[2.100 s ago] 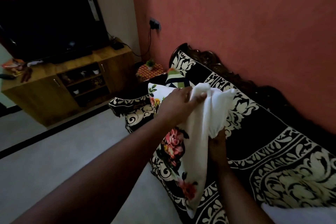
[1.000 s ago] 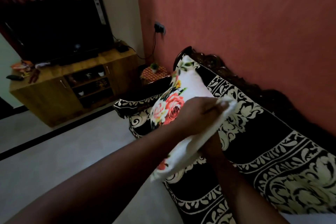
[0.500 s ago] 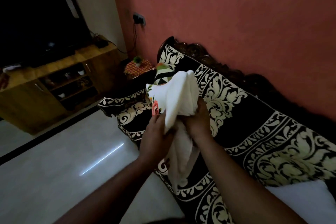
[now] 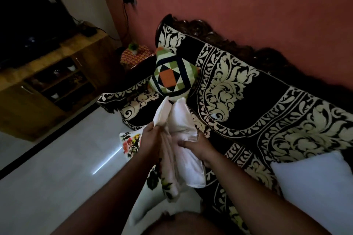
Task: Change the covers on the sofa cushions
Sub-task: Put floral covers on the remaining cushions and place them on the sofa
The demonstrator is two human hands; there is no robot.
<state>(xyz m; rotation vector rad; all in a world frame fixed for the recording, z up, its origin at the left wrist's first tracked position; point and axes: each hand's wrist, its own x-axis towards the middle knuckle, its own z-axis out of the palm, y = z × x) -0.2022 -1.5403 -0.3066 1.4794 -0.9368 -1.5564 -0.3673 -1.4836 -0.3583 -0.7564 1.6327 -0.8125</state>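
left hand (image 4: 150,140) gripping floral cover (image 4: 168,160), right hand (image 4: 196,147) clutching white cushion (image 4: 183,118) with curled fingers, above sofa (image 4: 248,89); patchwork cushion (image 4: 172,78) beyond.

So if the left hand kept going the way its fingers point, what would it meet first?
Probably the patchwork cushion at the sofa's far end: the left hand, gripping the floral cover, points up and away towards it. Depth is unclear.

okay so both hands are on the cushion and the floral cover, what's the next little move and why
Probably pull the floral cover down toward you with the left hand while the right hand holds the white cushion. The cushion's top already stands bare above both hands, and the cover hangs bunched below them.
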